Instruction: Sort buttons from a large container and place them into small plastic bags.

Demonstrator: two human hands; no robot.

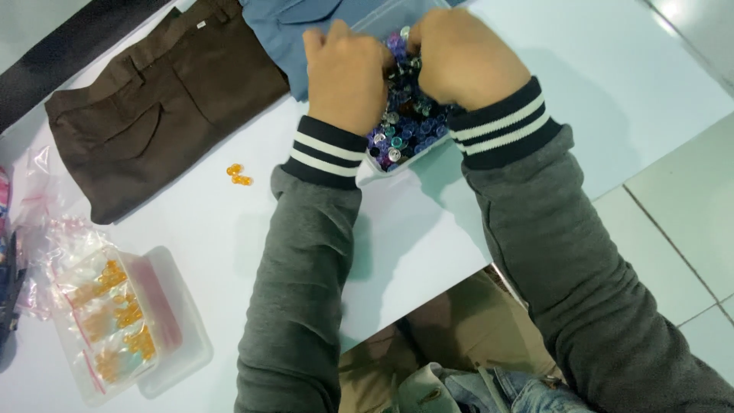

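Table [612, 92]: a pale, flat top is carrying everything in view; the person is sitting at its near edge, so both forearms are reaching across it.
Brown trousers [153, 107]: lying folded flat at the far left, well apart from the hands, so they are staying out of the working area.
Blue garment [283, 30]: lying just beyond the bead tray, partly hidden behind the left hand.
Clear lidded box [145, 329]: sitting at the near left corner, well apart from the hands. It is holding small zip bags of orange beads, kept sorted by colour.
Loose plastic bags [46, 229]: lying crumpled beside the clear box, toward the table's left edge.
Bead tray [401, 130]: a shallow clear tray is resting between the two wrists, directly under the hands. It is holding a dense mix of purple, blue, clear and dark beads, piled to its rim.
Left hand [348, 73]: pressing knuckles-up into the tray, fingers curled down among the beads; whether it is pinching anything cannot be told.
Right hand [459, 53]: curled the same way, touching the left hand; its grip is hidden too.
Orange beads [239, 174]: a few are lying loose on the table, between the trousers and the left cuff.
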